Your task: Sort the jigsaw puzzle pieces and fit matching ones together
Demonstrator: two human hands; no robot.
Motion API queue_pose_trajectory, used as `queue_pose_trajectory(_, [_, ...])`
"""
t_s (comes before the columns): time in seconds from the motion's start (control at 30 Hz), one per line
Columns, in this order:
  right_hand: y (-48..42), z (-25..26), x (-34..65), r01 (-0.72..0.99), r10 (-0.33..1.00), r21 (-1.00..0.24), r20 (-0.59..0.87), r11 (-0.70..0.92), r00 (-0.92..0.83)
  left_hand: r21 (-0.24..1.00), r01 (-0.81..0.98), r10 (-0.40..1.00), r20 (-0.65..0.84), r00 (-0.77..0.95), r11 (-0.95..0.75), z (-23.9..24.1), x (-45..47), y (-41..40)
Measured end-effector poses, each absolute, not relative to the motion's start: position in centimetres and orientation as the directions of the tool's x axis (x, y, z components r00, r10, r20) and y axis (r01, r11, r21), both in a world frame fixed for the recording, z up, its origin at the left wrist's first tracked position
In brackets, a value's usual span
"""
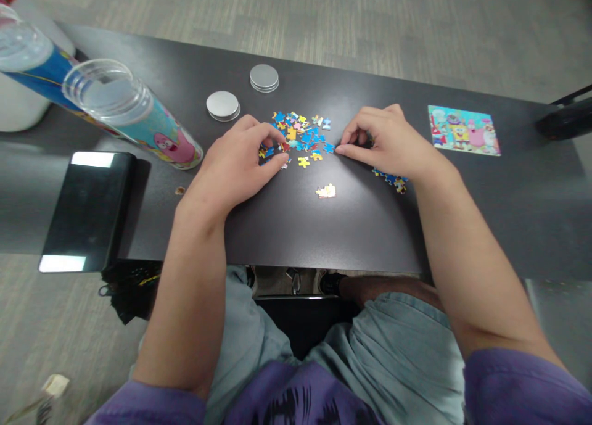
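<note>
Loose jigsaw puzzle pieces (pixel 305 139) lie in a pile on the dark table, blue, yellow, red and white. My left hand (pixel 240 160) rests at the pile's left side, its thumb and index finger curved and apart, with pieces between and beside them. At the right side, my right hand (pixel 383 135) has its thumb and index finger closed at the edge of a blue puzzle piece (pixel 328 148). Closer to me lies a small joined yellow-and-white puzzle section (pixel 326 191). More blue pieces (pixel 392 181) show partly under my right wrist.
A colourful cartoon picture card (pixel 464 131) lies at the right. Round silver lids (pixel 222 105) (pixel 264 77) sit behind the pile. Clear-topped printed tubes (pixel 152 126) and a black tablet-like device (pixel 87 212) stand at the left. The table's front edge (pixel 324 266) runs above my lap.
</note>
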State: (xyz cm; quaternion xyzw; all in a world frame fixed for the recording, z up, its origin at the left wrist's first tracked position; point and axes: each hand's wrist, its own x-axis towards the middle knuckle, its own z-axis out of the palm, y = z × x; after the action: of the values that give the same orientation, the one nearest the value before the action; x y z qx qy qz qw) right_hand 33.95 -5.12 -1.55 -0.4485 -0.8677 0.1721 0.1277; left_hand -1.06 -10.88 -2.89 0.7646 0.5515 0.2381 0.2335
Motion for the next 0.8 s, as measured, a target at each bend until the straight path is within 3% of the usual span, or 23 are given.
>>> queue_pose_trajectory(0.8, [-4.4, -1.3, 35.1, 0.701, 0.787, -0.426, 0.043, 0.572, -0.616, 0.635, 0.722, 0.958, 0.119, 0.260, -0.275, -2.8, -0.9, -11.0])
